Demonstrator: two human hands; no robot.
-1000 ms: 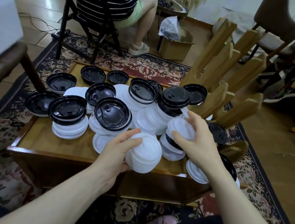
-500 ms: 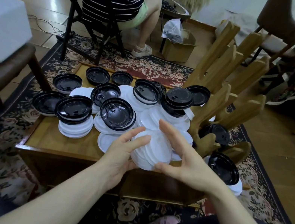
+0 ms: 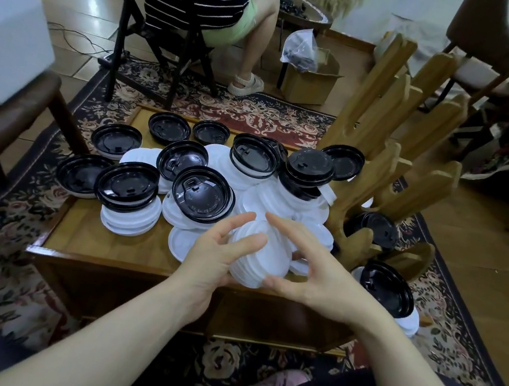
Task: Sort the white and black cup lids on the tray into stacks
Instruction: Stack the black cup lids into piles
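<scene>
Nearest, the left hand (image 3: 218,254) cradles a stack of white lids (image 3: 257,254) tilted on its side, fingers curled round its near edge. The right hand (image 3: 310,271) presses it with straight fingers, probably squaring it up. Beyond, on the tabletop (image 3: 82,237), black lids (image 3: 201,195) and white ones lie jumbled, mostly unsorted.
</scene>
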